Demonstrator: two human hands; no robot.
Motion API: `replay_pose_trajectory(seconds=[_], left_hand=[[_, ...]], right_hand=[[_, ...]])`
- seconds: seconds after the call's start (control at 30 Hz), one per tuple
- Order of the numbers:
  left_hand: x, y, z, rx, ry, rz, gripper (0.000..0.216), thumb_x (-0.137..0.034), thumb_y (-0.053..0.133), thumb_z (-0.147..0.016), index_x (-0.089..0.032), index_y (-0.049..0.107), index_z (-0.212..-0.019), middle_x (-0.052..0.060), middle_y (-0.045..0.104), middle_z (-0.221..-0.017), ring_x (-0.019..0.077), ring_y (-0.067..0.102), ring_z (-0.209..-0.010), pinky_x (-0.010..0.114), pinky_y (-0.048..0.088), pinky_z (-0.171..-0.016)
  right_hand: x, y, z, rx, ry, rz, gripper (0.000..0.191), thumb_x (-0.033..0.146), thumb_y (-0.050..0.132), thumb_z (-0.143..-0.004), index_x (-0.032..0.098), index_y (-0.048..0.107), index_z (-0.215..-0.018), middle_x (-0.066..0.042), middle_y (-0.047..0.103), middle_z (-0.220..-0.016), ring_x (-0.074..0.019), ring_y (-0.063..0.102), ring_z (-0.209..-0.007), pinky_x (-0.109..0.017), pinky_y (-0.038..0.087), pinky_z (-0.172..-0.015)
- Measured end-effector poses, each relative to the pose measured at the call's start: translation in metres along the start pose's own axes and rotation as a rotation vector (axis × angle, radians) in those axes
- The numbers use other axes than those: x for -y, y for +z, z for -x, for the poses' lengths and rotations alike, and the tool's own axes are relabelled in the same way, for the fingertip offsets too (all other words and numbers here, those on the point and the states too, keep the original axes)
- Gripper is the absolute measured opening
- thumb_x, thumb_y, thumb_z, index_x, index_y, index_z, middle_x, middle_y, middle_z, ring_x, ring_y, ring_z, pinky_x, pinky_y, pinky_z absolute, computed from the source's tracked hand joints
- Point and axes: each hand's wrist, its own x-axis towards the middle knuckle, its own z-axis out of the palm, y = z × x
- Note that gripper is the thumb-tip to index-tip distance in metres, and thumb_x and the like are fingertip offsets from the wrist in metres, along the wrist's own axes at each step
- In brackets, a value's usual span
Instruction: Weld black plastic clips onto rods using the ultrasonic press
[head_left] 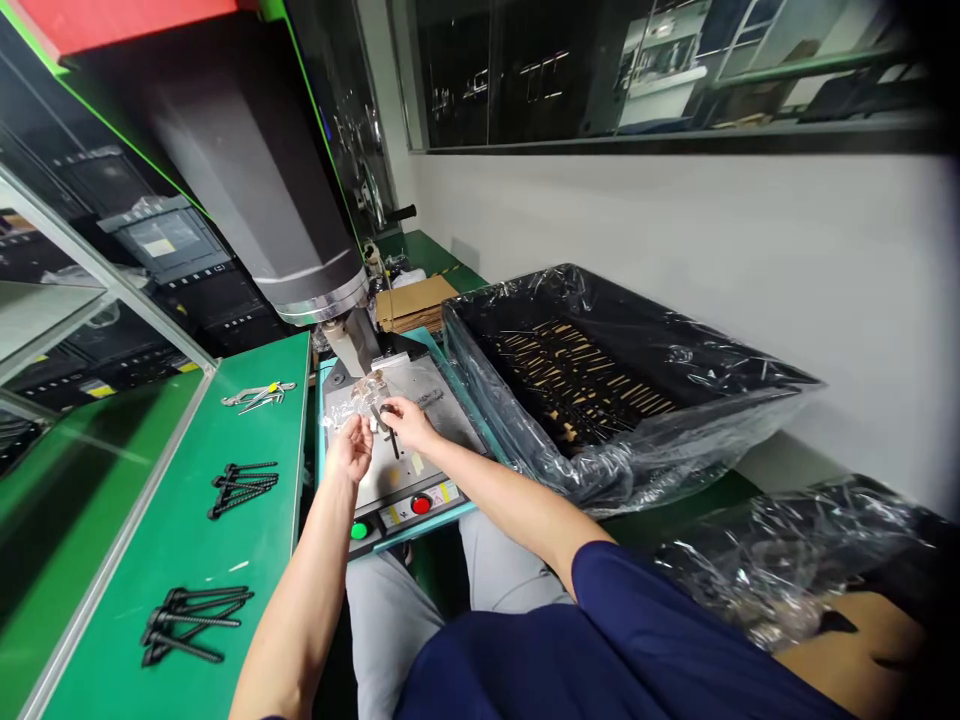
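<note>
My right hand (409, 424) is closed around the head end of a black bolt-like part (394, 443), whose thin shaft points down over the metal plate (375, 482) of the bench machine. Beside it, my left hand (351, 450) has its fingers curled together, palm partly turned up. Crumpled clear plastic (351, 402) lies right at the left fingertips; whether they grip it I cannot tell. Just above both hands hangs the machine's metal tool head (349, 345). A green button (360, 530) and a red button (421, 504) sit on the machine's front edge.
On the green table at left lie two bunches of black bolt-like parts (244, 488) (191, 625) and metal pliers (259, 396). A plastic-lined black bin (634, 455) with rows of small pieces stands at right. Cardboard (416, 298) is stacked behind the machine.
</note>
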Motion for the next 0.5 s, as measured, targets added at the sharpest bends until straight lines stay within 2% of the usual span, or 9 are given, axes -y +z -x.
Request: replay_pose_trajectory(seconds=[0.17, 0.37, 0.5], left_hand=[[-0.003, 0.004, 0.001, 0.005, 0.032, -0.033, 0.009, -0.004, 0.056, -0.09, -0.011, 0.059, -0.086, 0.0, 0.065, -0.066, 0.0055, 0.065, -0.056, 0.01, 0.053, -0.053], [-0.007, 0.009, 0.002, 0.032, 0.05, -0.045, 0.011, -0.002, 0.059, -0.087, -0.011, 0.059, -0.082, 0.001, 0.065, -0.067, 0.006, 0.064, -0.054, 0.01, 0.053, -0.052], [-0.009, 0.012, 0.0, 0.051, 0.064, -0.044, 0.011, -0.002, 0.058, -0.087, -0.012, 0.058, -0.082, 0.0, 0.064, -0.067, 0.0059, 0.064, -0.055, 0.01, 0.052, -0.051]], right_hand=[[0.012, -0.001, -0.015, -0.078, -0.172, 0.177, 0.028, 0.018, 0.063, -0.08, 0.019, 0.068, -0.107, -0.006, 0.063, -0.106, -0.0172, 0.062, -0.087, -0.034, 0.049, -0.091], [0.019, -0.005, -0.025, -0.07, -0.21, 0.258, 0.027, 0.018, 0.066, -0.079, 0.022, 0.07, -0.106, -0.005, 0.063, -0.107, -0.0214, 0.059, -0.101, -0.036, 0.047, -0.095], [0.026, -0.006, -0.034, -0.085, -0.286, 0.272, 0.025, 0.018, 0.066, -0.08, 0.02, 0.071, -0.104, -0.007, 0.065, -0.109, -0.022, 0.058, -0.106, -0.037, 0.043, -0.101]])
